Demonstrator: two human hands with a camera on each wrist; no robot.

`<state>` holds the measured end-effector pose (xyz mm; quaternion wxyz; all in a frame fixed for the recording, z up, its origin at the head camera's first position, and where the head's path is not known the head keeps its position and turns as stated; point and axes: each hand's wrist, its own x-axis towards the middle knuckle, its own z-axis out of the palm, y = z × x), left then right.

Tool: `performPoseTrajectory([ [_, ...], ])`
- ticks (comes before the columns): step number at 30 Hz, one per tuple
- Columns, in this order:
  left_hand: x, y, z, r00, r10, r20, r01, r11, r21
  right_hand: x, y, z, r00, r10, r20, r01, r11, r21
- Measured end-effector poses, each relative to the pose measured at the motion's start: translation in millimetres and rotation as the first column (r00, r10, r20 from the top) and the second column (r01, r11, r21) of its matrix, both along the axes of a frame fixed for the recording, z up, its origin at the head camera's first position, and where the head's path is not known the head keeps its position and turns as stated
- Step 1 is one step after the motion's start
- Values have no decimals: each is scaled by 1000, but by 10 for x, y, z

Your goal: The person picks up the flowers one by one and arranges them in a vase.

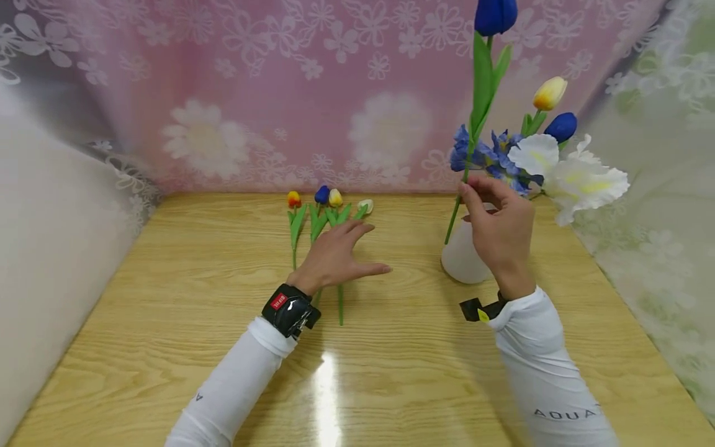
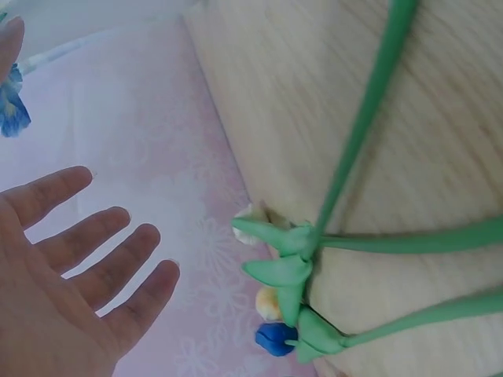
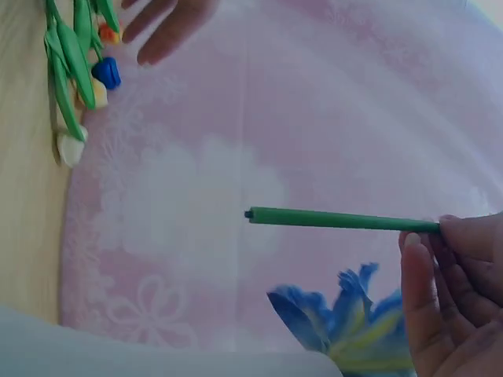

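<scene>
My right hand (image 1: 501,226) pinches the green stem of a blue tulip (image 1: 496,15) between thumb and fingers, bloom up. The stem's lower end (image 3: 271,215) points free in the right wrist view, and in the head view it overlaps the white vase (image 1: 465,257). Behind that hand the vase holds a yellow-white tulip (image 1: 550,93), another blue tulip (image 1: 561,127), blue irises (image 1: 505,152) and a white iris (image 1: 586,177). My left hand (image 1: 335,254), fingers spread and holding nothing, hovers over several tulips lying on the table, hiding parts of their stems.
The lying tulips are an orange-red one (image 1: 293,199), a blue one (image 1: 321,195), a yellow-white one (image 1: 335,198) and a white one (image 1: 365,206), blooms toward the back. A pink floral curtain (image 1: 290,93) rises behind the wooden table (image 1: 184,298).
</scene>
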<state>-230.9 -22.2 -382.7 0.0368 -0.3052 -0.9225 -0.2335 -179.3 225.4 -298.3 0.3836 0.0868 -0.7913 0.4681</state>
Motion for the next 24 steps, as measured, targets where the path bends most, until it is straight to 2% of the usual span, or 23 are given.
performPoseTrajectory([
  [8, -23, 116, 89, 999, -38, -27, 38, 999, 4, -12, 260, 119, 990, -138, -33, 137, 990, -44],
  [13, -34, 124, 103, 999, -32, -9, 32, 999, -7, -38, 380, 146, 979, -203, -38, 199, 977, -80],
  [17, -43, 132, 112, 1000, -28, -9, 27, 1000, -6, -57, 436, 195, 979, -198, -55, 188, 972, -140],
  [24, -26, 262, 147, 996, -88, -7, 88, 996, 7, -54, 503, 296, 973, -208, -102, 181, 956, -232],
])
